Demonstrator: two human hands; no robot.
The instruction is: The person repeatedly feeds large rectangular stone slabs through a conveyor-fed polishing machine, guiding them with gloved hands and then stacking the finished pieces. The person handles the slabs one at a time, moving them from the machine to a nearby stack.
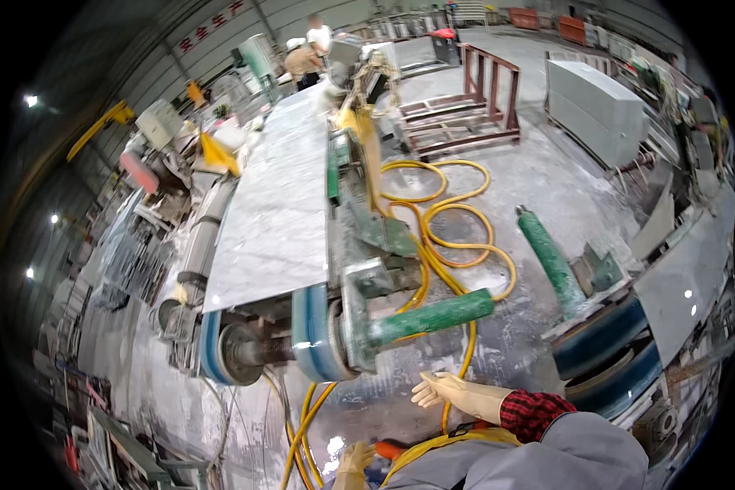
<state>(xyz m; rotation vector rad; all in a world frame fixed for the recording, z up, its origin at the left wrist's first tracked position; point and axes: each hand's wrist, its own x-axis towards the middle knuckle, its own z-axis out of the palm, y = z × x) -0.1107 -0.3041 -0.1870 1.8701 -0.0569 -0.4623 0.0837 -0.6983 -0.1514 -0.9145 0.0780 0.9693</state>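
Observation:
My right hand (457, 394), in a cream glove, reaches leftward above the wet floor with its fingers stretched out and nothing in them. It is nearest the yellow hose (471, 343) and a green roller (433, 318) that juts from the machine. Low at the frame's bottom, my left hand (354, 465), also gloved, is partly cut off; its fingers look extended and hold nothing I can see. Ahead, a large pale grey-veined stone slab (273, 196) lies flat on a conveyor with blue belts (309, 331). Neither hand touches the slab.
Yellow hoses loop across the floor (539, 245) beside the conveyor. To the right stand another green roller (551, 261), more blue belts (604, 339), a dark red metal frame (490, 94) and a grey cabinet (600, 110). Two people (306, 61) are beyond the slab's far end.

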